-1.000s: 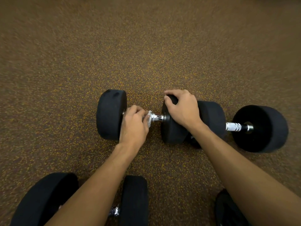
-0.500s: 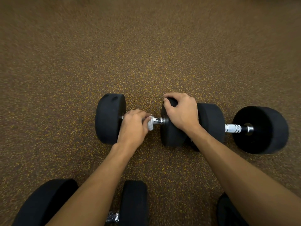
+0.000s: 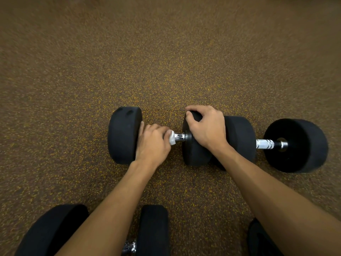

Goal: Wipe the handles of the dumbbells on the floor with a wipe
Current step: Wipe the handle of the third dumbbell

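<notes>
My L hand (image 3: pixel 151 143) is clamped round the wipe (image 3: pixel 172 138) on the handle (image 3: pixel 180 137) of the dumbbell (image 3: pixel 123 137) lying mid-floor (image 3: pixel 166 71), R hand (image 3: pixel 206 126) gripping its right weight head (image 3: pixel 193 154), so I'd press firm, twist w/ each stroke & cover the bare chrome end.

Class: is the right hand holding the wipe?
No, the right hand grips a black weight head, while the left hand holds the wipe on the handle.

Warm dim light; blurred, stretched edges.
</notes>
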Demonstrator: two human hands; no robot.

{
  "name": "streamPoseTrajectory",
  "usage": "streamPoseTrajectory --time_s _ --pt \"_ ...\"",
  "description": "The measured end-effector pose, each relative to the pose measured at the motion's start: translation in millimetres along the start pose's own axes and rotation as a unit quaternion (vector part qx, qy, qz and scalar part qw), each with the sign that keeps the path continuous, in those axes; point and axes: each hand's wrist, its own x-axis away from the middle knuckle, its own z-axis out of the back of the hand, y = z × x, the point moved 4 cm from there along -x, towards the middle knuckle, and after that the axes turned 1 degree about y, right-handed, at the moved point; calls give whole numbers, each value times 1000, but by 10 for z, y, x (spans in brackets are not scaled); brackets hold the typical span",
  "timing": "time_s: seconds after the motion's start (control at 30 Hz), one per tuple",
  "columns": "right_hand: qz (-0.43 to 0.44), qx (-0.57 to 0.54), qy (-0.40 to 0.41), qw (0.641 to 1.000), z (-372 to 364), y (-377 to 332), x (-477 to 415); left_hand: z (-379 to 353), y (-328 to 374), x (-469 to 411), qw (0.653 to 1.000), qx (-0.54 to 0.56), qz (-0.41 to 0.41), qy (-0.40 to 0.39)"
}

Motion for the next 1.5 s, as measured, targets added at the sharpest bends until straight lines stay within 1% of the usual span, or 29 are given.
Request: streamPoseTrajectory --time_s 0.07,0.13,0.17,0.23,0.33,0.4,0.5,0.6,0.7,0.77,0.83,0.9,1.0,1.07,1.13,1.2,1.3,1.5 --pt "1 0 1 1000 1 -13 -6 -2 72 -132 997 -17 31 -71" --pt "0 -1 1 1000 11 -25 -16 5 100 -220 992 -10 27 -122" --pt "-2 -4 1 1000 12 -23 -17 11 90 -239 992 0 12 -129" --pt "-8 -9 0 1000 6 -14 -22 25 39 -192 994 31 -18 -101" --pt "-17 -14 3 1000 1 13 -30 50 -22 -57 996 76 -39 -31" --pt "-15 -16 4 1000 -11 18 -38 40 -21 -40 996 81 -27 -38" --pt "-13 -21 3 1000 -26 48 -55 9 33 -94 996 52 -34 -61" --pt "-14 -19 7 1000 -29 62 -63 -14 21 -107 996 53 -43 -55" --pt "-18 -26 11 999 -20 72 -47 -8 -28 -48 996 75 -54 -3" --pt "-17 -27 15 999 -18 68 -33 21 -37 1 992 113 -37 40" --pt "-18 -27 13 999 -29 66 -32 41 -32 34 987 149 -22 64" --pt "-24 -21 12 999 -28 68 -26 61 -12 66 982 174 -6 68" --pt "-28 -19 2 999 -9 28 -32 107 -8 117 975 209 39 60" --pt "-31 -17 -6 999 9 11 -46 105 -5 114 973 216 58 53" --pt "-37 -14 -12 999 11 11 -45 91 36 100 980 187 50 33" --pt "-40 -7 -15 999 -1 9 -45 70 49 101 986 163 21 22" --pt "-40 12 -1 999 -11 48 -8 -7 -16 124 986 160 -30 34" --pt "-23 16 -17 999 18 -22 6 -22 -44 122 978 200 -27 51"
